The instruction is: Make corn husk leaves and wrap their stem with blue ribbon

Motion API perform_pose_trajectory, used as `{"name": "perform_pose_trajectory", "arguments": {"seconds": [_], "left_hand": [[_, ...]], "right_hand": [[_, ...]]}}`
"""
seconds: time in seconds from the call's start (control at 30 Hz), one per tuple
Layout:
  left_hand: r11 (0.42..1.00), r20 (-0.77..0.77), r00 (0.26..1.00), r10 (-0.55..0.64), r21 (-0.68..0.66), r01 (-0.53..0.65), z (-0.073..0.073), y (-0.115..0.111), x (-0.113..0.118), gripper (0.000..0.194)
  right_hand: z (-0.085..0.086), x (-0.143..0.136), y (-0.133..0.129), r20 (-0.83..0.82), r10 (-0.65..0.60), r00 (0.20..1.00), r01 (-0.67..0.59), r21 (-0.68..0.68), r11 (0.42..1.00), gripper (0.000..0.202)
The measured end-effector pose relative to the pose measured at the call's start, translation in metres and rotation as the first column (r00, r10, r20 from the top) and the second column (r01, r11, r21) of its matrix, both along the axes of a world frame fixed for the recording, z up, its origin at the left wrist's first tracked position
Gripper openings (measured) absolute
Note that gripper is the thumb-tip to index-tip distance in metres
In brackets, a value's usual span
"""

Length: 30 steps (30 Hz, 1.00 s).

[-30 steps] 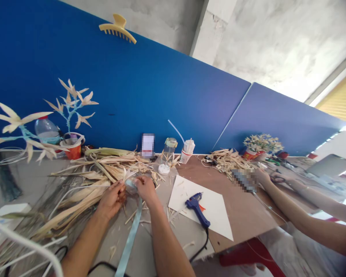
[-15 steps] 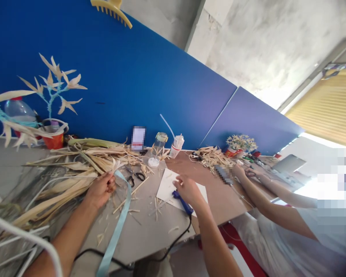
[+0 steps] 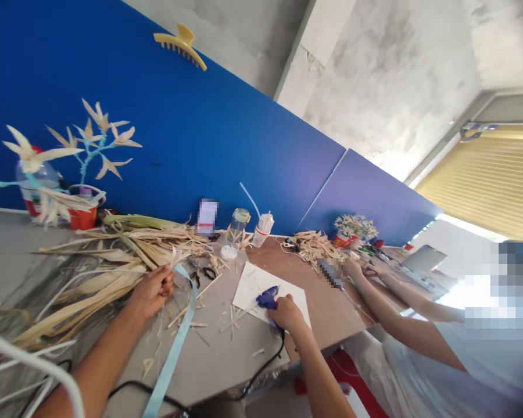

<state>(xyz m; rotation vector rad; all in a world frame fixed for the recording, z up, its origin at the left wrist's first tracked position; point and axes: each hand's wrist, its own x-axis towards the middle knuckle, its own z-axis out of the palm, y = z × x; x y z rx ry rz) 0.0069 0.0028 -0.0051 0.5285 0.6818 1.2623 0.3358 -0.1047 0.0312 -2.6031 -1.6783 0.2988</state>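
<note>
My left hand (image 3: pixel 153 290) is closed around the base of a small pale corn husk flower (image 3: pixel 176 254), its petals showing above the fingers. A light blue ribbon (image 3: pixel 181 337) runs from beside that flower down to the bottom edge of the view. My right hand (image 3: pixel 286 312) is wrapped around the handle of a blue hot glue gun (image 3: pixel 267 297), partly hiding it. The gun's nozzle points up over a white sheet (image 3: pixel 247 285), and its black cord (image 3: pixel 265 370) trails toward the table's front edge.
Dried corn husks (image 3: pixel 100 284) pile up at left. Black scissors (image 3: pixel 208 273), a glass bottle (image 3: pixel 239 220) and a white cup (image 3: pixel 264 229) stand or lie behind. A husk-flower plant (image 3: pixel 87 152) is in a red pot. At right another person's arms (image 3: pixel 392 313) reach over the table.
My right hand has closed on the hot glue gun and turned it so its nozzle points upward. My left hand stays on the flower. The head view has shifted slightly.
</note>
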Motion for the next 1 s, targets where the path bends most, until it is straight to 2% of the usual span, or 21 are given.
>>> {"name": "perform_pose_trajectory", "arguments": {"seconds": [0.1, 0.17, 0.2, 0.23, 0.3, 0.37, 0.4, 0.47, 0.57, 0.63, 0.7, 0.83, 0.93, 1.0], "left_hand": [[1.0, 0.023, 1.0, 0.014, -0.024, -0.013, 0.001, -0.001, 0.002, 0.025], [1.0, 0.029, 0.999, 0.017, -0.023, -0.016, 0.001, -0.002, 0.003, 0.024], [1.0, 0.032, 0.999, 0.019, -0.025, -0.019, 0.001, -0.002, 0.003, 0.025], [0.999, 0.034, 0.999, 0.02, -0.026, -0.019, 0.0, -0.002, 0.004, 0.025], [0.999, 0.038, 0.999, 0.023, -0.029, -0.022, -0.002, -0.002, 0.004, 0.026], [0.999, 0.039, 0.999, 0.032, -0.033, -0.03, -0.003, -0.001, 0.004, 0.027], [0.999, 0.039, 0.999, 0.038, -0.035, -0.036, -0.004, -0.001, 0.004, 0.027], [0.998, 0.036, 0.998, 0.05, -0.039, -0.049, -0.004, -0.001, 0.004, 0.028], [0.997, 0.021, 0.998, 0.061, -0.039, -0.06, -0.003, -0.002, 0.003, 0.031], [0.997, -0.004, 0.998, 0.07, -0.029, -0.07, -0.001, -0.003, 0.002, 0.033], [0.997, -0.03, 0.997, 0.07, -0.025, -0.07, 0.001, -0.004, 0.001, 0.035], [0.996, -0.049, 0.996, 0.078, -0.045, -0.08, 0.004, -0.004, 0.0, 0.037], [0.997, -0.05, 0.996, 0.067, -0.046, -0.07, 0.004, -0.004, 0.001, 0.037], [0.998, -0.048, 0.998, 0.05, -0.046, -0.052, 0.004, -0.005, 0.001, 0.037]], "right_hand": [[0.003, 0.009, 0.003, -0.085, 0.018, 0.996, -0.008, 0.125, 0.992, 0.024], [0.011, 0.012, 0.005, -0.258, 0.058, 0.964, 0.012, 0.264, 0.964, 0.023], [0.016, 0.012, 0.007, -0.393, 0.094, 0.915, 0.043, 0.324, 0.945, 0.025], [0.022, 0.01, 0.009, -0.545, 0.146, 0.826, 0.085, 0.376, 0.923, 0.028], [0.034, -0.001, 0.015, -0.786, 0.31, 0.535, 0.167, 0.458, 0.873, 0.036], [0.044, -0.02, 0.024, -0.845, 0.493, 0.205, 0.222, 0.531, 0.818, 0.042], [0.046, -0.034, 0.03, -0.828, 0.555, 0.072, 0.237, 0.555, 0.797, 0.044], [0.045, -0.064, 0.04, -0.785, 0.609, -0.116, 0.229, 0.576, 0.785, 0.045], [0.029, -0.11, 0.052, -0.753, 0.595, -0.282, 0.091, 0.596, 0.798, 0.043], [0.013, -0.132, 0.056, -0.76, 0.551, -0.345, -0.024, 0.594, 0.804, 0.043], [0.0, -0.144, 0.058, -0.782, 0.51, -0.359, -0.103, 0.577, 0.811, 0.045], [-0.016, -0.142, 0.06, -0.812, 0.473, -0.342, -0.178, 0.55, 0.816, 0.056], [-0.02, -0.135, 0.062, -0.835, 0.475, -0.277, -0.171, 0.529, 0.831, 0.051], [-0.022, -0.133, 0.062, -0.861, 0.482, -0.163, -0.155, 0.505, 0.849, 0.044]]}}
